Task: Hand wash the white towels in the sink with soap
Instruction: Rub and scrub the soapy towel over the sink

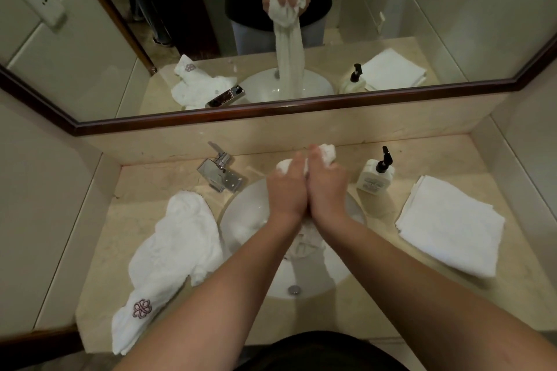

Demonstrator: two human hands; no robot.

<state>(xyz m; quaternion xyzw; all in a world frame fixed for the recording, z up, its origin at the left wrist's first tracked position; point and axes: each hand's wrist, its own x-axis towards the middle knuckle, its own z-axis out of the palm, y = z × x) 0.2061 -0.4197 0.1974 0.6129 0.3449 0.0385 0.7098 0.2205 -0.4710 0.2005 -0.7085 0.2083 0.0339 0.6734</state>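
Beside the sink lie two more towels: one crumpled, one folded. One soap bottle stands nearby. Both hands, left and right, grip a wet towel, fingers curled around it.

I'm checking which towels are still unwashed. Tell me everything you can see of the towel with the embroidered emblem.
The emblem towel is white terry cloth, crumpled and loosely bunched, not folded. It lies on the beige stone counter left of the sink, running from near the faucet down to the counter's front edge. A dark pinkish knot-like emblem is stitched near its lower end. Its right edge sits at the basin rim. Neither hand touches it.
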